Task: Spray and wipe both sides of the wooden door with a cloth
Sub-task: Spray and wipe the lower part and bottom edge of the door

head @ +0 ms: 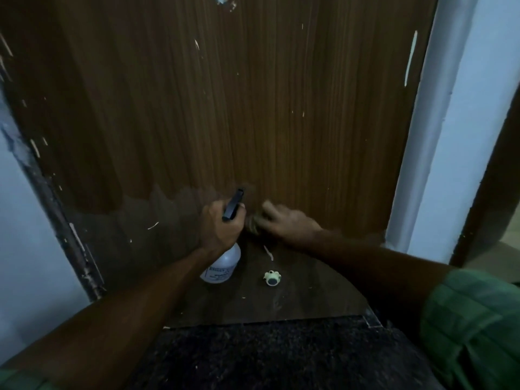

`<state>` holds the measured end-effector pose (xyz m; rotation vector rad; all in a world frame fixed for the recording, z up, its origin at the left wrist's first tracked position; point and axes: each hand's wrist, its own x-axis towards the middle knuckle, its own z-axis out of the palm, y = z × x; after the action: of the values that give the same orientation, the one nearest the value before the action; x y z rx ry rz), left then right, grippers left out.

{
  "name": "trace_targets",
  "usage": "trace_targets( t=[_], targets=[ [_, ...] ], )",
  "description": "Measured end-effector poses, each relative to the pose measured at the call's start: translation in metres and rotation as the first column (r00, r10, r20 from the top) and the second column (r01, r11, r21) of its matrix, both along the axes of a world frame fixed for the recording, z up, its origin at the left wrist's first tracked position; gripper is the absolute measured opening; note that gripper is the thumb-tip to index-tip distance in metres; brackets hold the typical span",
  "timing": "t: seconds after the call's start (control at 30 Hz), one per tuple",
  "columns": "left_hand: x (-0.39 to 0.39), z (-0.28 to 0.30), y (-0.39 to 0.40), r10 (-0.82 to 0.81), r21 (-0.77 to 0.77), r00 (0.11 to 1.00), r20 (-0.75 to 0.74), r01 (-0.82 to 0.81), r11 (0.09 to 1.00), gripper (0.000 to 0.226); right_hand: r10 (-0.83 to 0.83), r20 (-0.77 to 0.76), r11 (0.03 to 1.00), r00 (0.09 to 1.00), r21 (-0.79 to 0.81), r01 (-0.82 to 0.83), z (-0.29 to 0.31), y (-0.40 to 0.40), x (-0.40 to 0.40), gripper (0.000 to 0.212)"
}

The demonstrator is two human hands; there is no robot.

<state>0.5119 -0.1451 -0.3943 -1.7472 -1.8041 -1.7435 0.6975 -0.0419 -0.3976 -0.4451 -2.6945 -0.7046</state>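
Wooden door [225,108] fills the view, its lower part darker and damp-looking. The left hand [218,229] grips a white spray bottle [223,266] by its black trigger head, close to the door's lower part. Just beside it, the right hand [287,220] presses a bunched cloth [253,225] against the door; blur hides the fingers' curl.

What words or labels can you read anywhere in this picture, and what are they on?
Spray bottle in the left hand: a white label with dark print, too blurred to read.
Wooden door: no writing, only pale scratches.
Small pale object low on the door: no text visible.
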Motion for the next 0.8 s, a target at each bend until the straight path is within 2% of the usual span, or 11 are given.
trace_targets(
  t=[0.07, 0.1, 0.17, 0.23, 0.3, 0.4, 0.47, 0.5, 0.57, 0.67, 0.8],
  targets=[
    [-0.004, 0.0, -0.004, -0.004, -0.016, 1.0, -0.008, 0.004, 1.0, 0.04, -0.025, 0.248, 1.0, 0.969, 0.009, 0.024, -0.005, -0.001, 0.0, 0.067],
    [-0.008, 0.0, -0.007, -0.012, -0.028, 1.0, -0.012, 0.012, 1.0, 0.041, -0.017, 0.168, 1.0, 0.986, 0.003, 0.017, 0.001, -0.003, -0.005, 0.066],
    [-0.015, -0.001, -0.011, -0.022, -0.05, 1.0, -0.005, 0.022, 0.998, 0.043, -0.003, -0.241, 1.0, 0.971, -0.027, -0.004, 0.025, -0.009, -0.023, 0.066],
    [-0.021, -0.003, -0.014, -0.018, -0.057, 1.0, 0.001, 0.018, 0.998, 0.043, -0.02, -0.623, 0.996, 0.782, -0.084, -0.041, 0.047, -0.012, -0.04, 0.059],
    [-0.024, -0.006, -0.017, 0.011, -0.076, 1.0, 0.006, -0.011, 0.997, 0.04, -0.027, -0.719, 0.993, 0.695, -0.1, -0.065, 0.047, -0.016, -0.049, 0.055],
    [-0.027, -0.008, -0.018, 0.073, -0.116, 0.997, 0.02, -0.07, 0.991, 0.034, 0.046, -0.298, 0.999, 0.954, -0.014, -0.053, 0.007, -0.015, -0.045, 0.068],
    [-0.028, -0.009, -0.019, 0.085, -0.148, 0.996, 0.022, -0.081, 0.986, 0.031, 0.031, 0.088, 0.999, 0.996, -0.04, -0.028, -0.014, -0.013, -0.04, 0.07],
    [-0.027, -0.009, -0.02, 0.082, -0.161, 0.996, 0.015, -0.079, 0.984, 0.03, 0.02, 0.102, 0.998, 0.995, -0.058, -0.014, -0.014, -0.013, -0.041, 0.069],
    [-0.028, -0.009, -0.022, 0.088, -0.182, 0.996, 0.015, -0.084, 0.98, 0.031, 0.034, -0.204, 0.996, 0.978, -0.075, -0.05, 0.001, -0.016, -0.05, 0.068],
    [-0.028, -0.005, -0.025, 0.13, -0.194, 0.991, 0.024, -0.123, 0.973, 0.036, -0.033, -0.725, 0.975, 0.688, -0.176, -0.138, 0.034, -0.028, -0.073, 0.052],
    [-0.028, 0.001, -0.038, 0.188, -0.271, 0.982, -0.005, -0.182, 0.945, 0.039, -0.086, -0.809, 0.964, 0.581, -0.215, -0.156, 0.044, -0.033, -0.09, 0.046]
  ],
)
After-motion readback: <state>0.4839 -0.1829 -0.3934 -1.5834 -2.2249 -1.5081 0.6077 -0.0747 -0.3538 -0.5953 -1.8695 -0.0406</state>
